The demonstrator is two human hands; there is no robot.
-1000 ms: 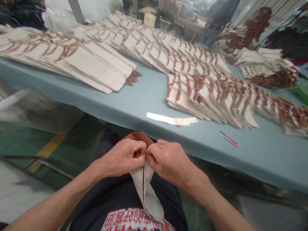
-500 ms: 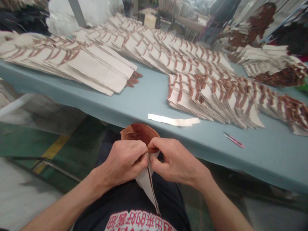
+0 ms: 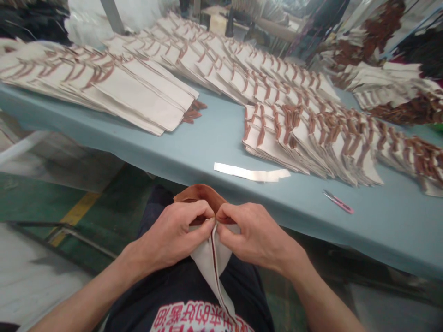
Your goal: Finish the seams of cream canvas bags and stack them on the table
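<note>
A cream-and-brown fabric piece (image 3: 202, 258), sewn with a dark seam down its length, hangs over my lap. Its brown upper part (image 3: 204, 191) curves open beyond my fingers. My left hand (image 3: 183, 233) pinches the top edge of the cream cloth on one side of the seam. Close against it, my right hand (image 3: 254, 233) pinches the same edge on the other side. Both sets of fingertips meet at the seam's top, so the exact spot they grip is partly hidden.
Along the blue-covered table (image 3: 166, 154) lie overlapping rows of cream pieces with brown edges (image 3: 138, 92), and more stacks (image 3: 311, 138) at right. A white strip (image 3: 251, 174) rests near the front edge. Pink-handled thread snips (image 3: 339, 202) lie right of it.
The fabric piece has spread wider below my hands, showing more cream on both sides of the seam. Its brown part has tipped, its inside less visible. Both hands keep their pinch.
</note>
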